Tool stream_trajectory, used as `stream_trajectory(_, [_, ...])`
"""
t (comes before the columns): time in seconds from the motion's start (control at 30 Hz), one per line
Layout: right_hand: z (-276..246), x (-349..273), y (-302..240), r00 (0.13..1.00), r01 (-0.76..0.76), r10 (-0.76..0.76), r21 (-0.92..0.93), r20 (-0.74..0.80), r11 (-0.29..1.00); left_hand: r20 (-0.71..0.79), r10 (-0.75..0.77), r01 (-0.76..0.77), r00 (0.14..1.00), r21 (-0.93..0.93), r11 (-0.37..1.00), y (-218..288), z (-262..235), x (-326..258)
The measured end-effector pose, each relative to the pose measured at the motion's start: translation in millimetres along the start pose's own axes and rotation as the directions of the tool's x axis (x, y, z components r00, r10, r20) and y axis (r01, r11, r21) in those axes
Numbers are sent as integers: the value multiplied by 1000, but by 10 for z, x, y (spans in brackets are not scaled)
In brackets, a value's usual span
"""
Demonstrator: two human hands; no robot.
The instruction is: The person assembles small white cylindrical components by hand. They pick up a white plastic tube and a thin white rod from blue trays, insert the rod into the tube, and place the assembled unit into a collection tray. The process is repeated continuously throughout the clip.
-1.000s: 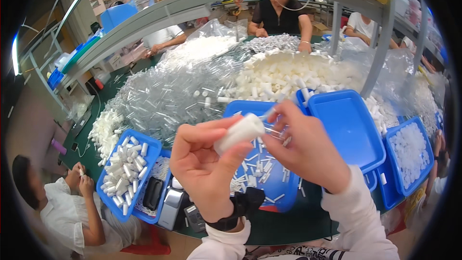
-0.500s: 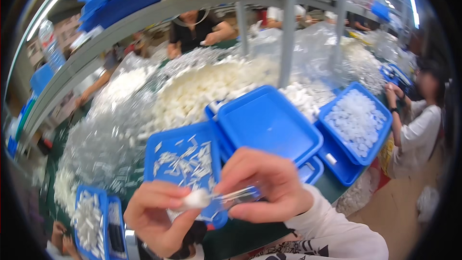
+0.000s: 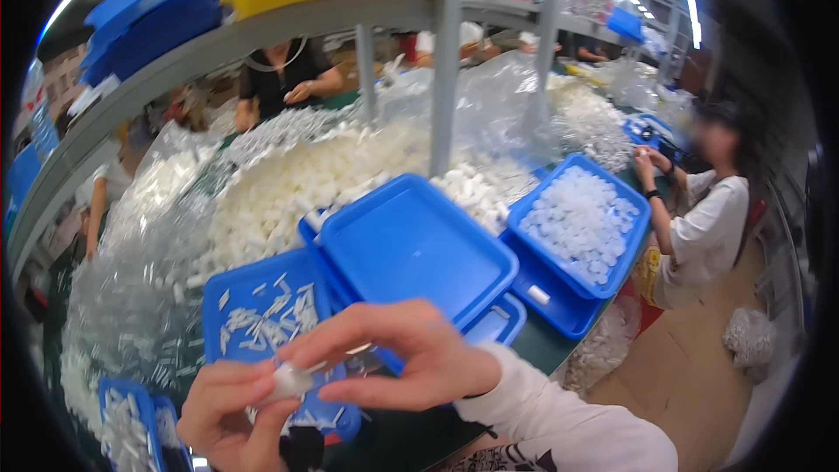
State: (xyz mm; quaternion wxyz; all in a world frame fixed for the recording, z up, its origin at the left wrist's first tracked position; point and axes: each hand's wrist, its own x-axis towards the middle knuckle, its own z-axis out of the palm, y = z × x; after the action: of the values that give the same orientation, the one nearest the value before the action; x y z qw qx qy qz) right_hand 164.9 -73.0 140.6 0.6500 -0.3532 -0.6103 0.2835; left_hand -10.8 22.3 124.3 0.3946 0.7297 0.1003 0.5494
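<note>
My left hand (image 3: pixel 229 415) is closed around a short, rounded white plastic piece (image 3: pixel 287 382), pinched between thumb and fingers. Close against it, my right hand (image 3: pixel 415 354) holds a clear plastic tube-like part (image 3: pixel 363 362), partly hidden by the fingers. The right fingertips reach to the end of the white piece; whether the two parts are joined I cannot tell. Behind my hands lies a blue tray (image 3: pixel 247 277) of small, thin white strips. Right of it, a larger blue tray (image 3: pixel 419 253) rests tilted on other trays.
A blue tray (image 3: pixel 514 220) of translucent white caps stands at the right on another tray. Beyond lie heaps of white plastic pieces (image 3: pixel 288 192) and clear bags (image 3: pixel 131 253). A grey shelf post (image 3: pixel 443 79) rises behind the trays. A co-worker (image 3: pixel 712 210) sits at the right.
The view has swung right, so the trays sit further left in the picture. My right fingers have moved closer to the white piece, bringing the clear part with them.
</note>
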Motion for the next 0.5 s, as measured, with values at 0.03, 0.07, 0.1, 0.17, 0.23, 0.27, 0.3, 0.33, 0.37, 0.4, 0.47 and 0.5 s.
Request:
stream_trajectory(0.03, [-16,3,33,1000,9,-9,-26,-8,1000,10,-17,17,1000,-31,999,44,107,66])
stream_trajectory(0.07, [-51,-1,59,1000,17,-17,-51,-14,999,-49,-7,7,999,4,1000,26,181,120])
stream_trajectory(0.1, [-103,1,87,999,35,-36,-67,-18,997,-32,0,-1,999,-24,1000,8,219,147])
stream_trajectory(0.17, [-163,14,81,992,124,-122,-105,31,987,28,-75,77,997,-71,995,-6,212,177])
stream_trajectory(0.23, [-162,38,114,990,142,-138,-98,41,985,94,-135,144,986,-102,984,-21,171,190])
stream_trajectory(0.27, [-147,42,142,994,108,-107,-66,29,992,75,-120,126,990,-73,989,-23,151,199])
stream_trajectory(0.3, [-126,46,177,997,74,-73,-37,14,997,62,-106,109,992,-46,993,-29,139,209])
stream_trajectory(0.33, [-109,61,201,998,52,-52,-14,-25,999,50,-84,86,995,-34,996,-41,148,219])
stream_trajectory(0.37, [-93,56,200,998,21,-19,25,-55,999,46,-69,71,997,-35,997,-61,155,218])
stream_trajectory(0.4, [-78,49,187,996,-9,14,64,-85,998,44,-55,56,998,-37,998,-85,163,213])
stream_trajectory(0.47, [-84,61,174,997,-20,26,89,-77,996,36,-53,55,998,-45,998,-64,154,203])
stream_trajectory(0.5, [-69,67,172,997,-21,29,100,-74,995,33,-26,27,999,-15,1000,-49,141,205])
